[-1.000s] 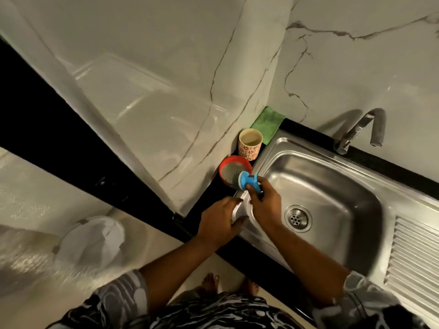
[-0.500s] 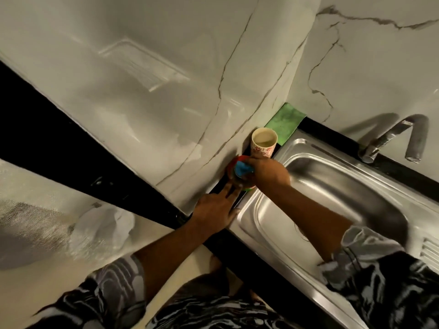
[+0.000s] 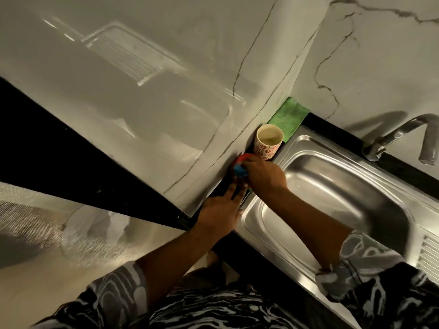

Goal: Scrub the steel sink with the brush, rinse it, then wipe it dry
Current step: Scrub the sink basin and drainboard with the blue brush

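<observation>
The steel sink fills the right side, its basin partly covered by my right forearm. My right hand grips the blue-handled brush and holds it down in the red bowl at the sink's left corner. The brush head and most of the bowl are hidden under the hand. My left hand rests flat on the black counter by the sink's left rim, fingers straight and pointing towards the bowl.
A patterned cup with liquid stands just behind the red bowl. A green cloth lies in the corner against the marble wall. The steel tap stands at the back right. The drainboard ribs are at the right edge.
My right hand has carried the brush from the sink's left rim into the red bowl. My left hand has let go of the rim and lies flat on the counter. The view has shifted left.
</observation>
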